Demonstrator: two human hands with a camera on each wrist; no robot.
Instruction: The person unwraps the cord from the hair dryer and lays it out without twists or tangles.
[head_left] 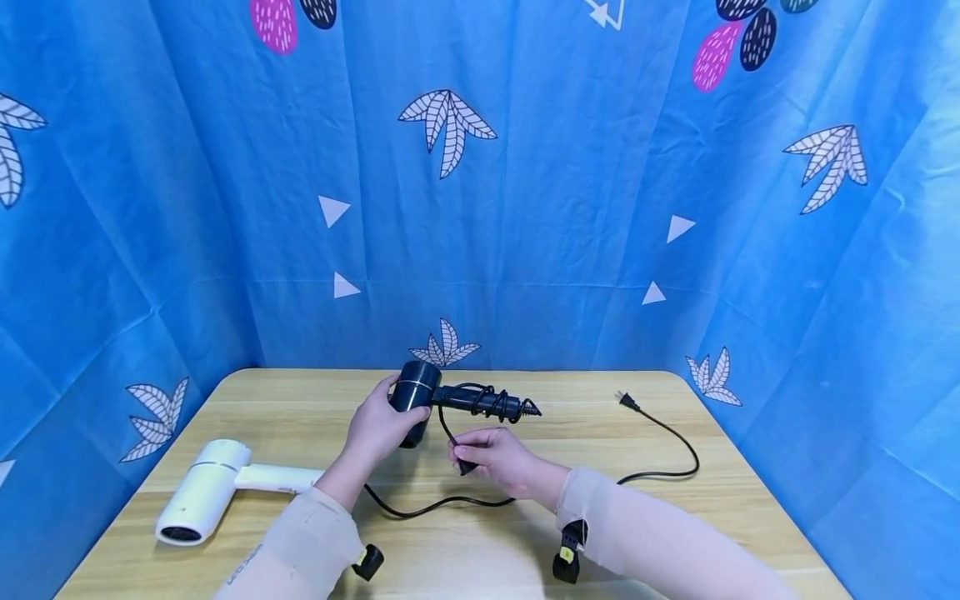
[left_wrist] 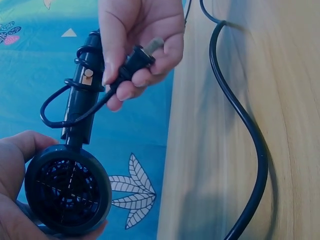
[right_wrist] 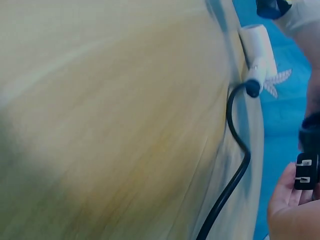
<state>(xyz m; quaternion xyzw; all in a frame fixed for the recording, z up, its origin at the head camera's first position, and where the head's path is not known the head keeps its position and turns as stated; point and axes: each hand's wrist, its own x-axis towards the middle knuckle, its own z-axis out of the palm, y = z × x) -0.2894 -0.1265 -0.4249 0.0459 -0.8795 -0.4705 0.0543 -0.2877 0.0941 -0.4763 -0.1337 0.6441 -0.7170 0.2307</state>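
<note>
A black hair dryer [head_left: 414,390] is held up above the table, its handle [head_left: 480,400] pointing right with the cord wound round it in several turns. My left hand [head_left: 381,423] grips the dryer's barrel; in the left wrist view its round grille [left_wrist: 68,190] faces the camera. Between the thumb and fingers of my right hand [head_left: 498,458] is the black plug [left_wrist: 136,61] of that cord, its prongs bare. A short loop of cord runs from the plug to the handle. The right wrist view shows the plug's two prongs [right_wrist: 303,171] pointing outward.
A white hair dryer [head_left: 202,496] lies on the wooden table [head_left: 300,400] at the left. Its black cord [head_left: 420,510] runs behind my forearms to a plug [head_left: 628,401] at the right. Blue patterned curtains [head_left: 525,208] enclose the table's back and sides.
</note>
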